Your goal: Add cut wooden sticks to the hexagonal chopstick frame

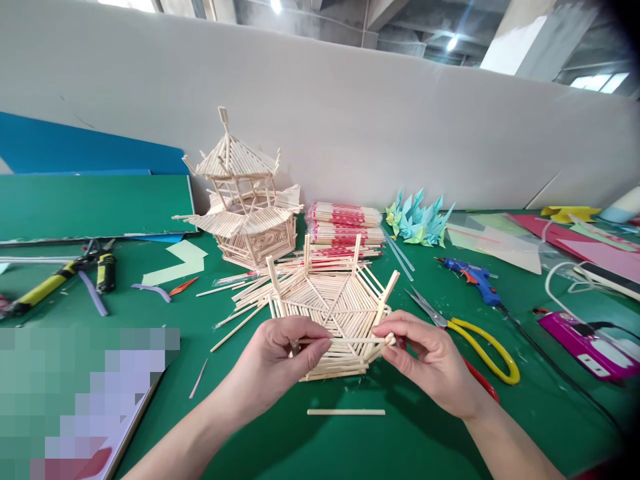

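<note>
One thin stick [357, 341] runs left to right, pinched toward either end by fingers of left hand [287, 353] and right hand [430, 353], above near side of stick-built frame [323, 293] on tabletop [280, 450]

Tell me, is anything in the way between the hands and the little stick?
Nothing visible is: the left hand and right hand both hold the thin wooden stick. A small pale lump shows at its right end; I can't tell what it is. The stick-built frame lies below or beyond, not between.
</note>
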A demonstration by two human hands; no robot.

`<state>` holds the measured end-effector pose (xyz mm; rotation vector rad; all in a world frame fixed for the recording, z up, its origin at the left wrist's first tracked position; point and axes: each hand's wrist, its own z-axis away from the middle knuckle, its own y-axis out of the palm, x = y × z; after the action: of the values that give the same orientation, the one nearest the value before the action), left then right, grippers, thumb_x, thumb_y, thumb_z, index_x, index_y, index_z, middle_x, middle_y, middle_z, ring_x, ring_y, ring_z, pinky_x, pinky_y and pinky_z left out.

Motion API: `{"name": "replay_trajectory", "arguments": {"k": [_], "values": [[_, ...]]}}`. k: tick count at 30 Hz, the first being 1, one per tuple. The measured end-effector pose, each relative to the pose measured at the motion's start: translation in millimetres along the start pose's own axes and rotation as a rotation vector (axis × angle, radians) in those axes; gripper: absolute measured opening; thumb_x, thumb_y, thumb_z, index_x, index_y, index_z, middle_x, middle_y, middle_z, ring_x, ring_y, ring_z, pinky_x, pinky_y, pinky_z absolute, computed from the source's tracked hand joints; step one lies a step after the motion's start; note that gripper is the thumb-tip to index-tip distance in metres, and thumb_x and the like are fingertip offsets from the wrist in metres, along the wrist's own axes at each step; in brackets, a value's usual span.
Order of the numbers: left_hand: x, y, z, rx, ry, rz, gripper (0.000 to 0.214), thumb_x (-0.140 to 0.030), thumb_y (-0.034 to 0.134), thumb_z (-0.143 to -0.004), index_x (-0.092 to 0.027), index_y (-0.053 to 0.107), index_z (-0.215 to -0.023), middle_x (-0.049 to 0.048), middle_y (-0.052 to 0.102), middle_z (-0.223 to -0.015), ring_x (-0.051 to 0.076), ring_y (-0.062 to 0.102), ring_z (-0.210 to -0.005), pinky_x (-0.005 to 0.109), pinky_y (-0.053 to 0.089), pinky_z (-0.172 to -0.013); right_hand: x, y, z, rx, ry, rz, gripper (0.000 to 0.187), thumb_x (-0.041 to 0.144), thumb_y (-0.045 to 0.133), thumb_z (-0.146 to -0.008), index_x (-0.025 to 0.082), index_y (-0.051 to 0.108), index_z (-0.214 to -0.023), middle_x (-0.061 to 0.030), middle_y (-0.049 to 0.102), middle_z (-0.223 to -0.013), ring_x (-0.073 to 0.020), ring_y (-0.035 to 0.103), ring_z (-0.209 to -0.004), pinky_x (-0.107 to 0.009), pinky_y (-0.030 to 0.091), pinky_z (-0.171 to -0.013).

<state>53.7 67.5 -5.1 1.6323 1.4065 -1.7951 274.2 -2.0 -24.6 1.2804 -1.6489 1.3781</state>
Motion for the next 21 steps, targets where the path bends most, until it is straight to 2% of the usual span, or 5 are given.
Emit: {"name": "replay_trajectory", "arguments": {"k": [11, 17, 21], "values": [[-3.1, 0.1, -0.9, 0.031, -0.090, 0.074, 0.015, -0.027, 0.058, -0.074, -0.015, 0.066, -0.069, -0.0015, 0.056, -0.057, 0.008, 0.041, -0.050, 0.019, 0.034, -0.045, 4.1, 5.2, -2.0, -0.047, -0.062, 0.014, 0.014, 0.016, 0.054, -0.084, 0.025, 0.063, -0.090, -0.0005, 0.057, -0.088, -0.0112, 0.054, -0.079, -0.021, 0.043, -0.065], [-2.4, -0.6, -0.7, 0.056, -0.109, 0.093, 0.016, -0.028, 0.057, -0.075, -0.015, 0.065, -0.070, -0.0013, 0.055, -0.057, 0.009, 0.041, -0.052, 0.019, 0.034, -0.047, 4.8, 4.7, -1.0, -0.047, -0.055, 0.049, 0.013, 0.017, 0.053, -0.084, 0.024, 0.063, -0.089, -0.0015, 0.057, -0.088, -0.0118, 0.054, -0.077, -0.022, 0.043, -0.064], [-3.2, 0.8, 0.0, 0.027, -0.128, 0.112, 0.014, -0.027, 0.059, -0.073, -0.015, 0.066, -0.071, -0.0004, 0.059, -0.061, 0.010, 0.045, -0.053, 0.019, 0.037, -0.048, 4.2, 5.1, 0.8, -0.066, -0.060, 0.072, 0.011, 0.018, 0.053, -0.084, 0.023, 0.062, -0.089, -0.0021, 0.058, -0.088, -0.0127, 0.054, -0.077, -0.024, 0.044, -0.068]]}}
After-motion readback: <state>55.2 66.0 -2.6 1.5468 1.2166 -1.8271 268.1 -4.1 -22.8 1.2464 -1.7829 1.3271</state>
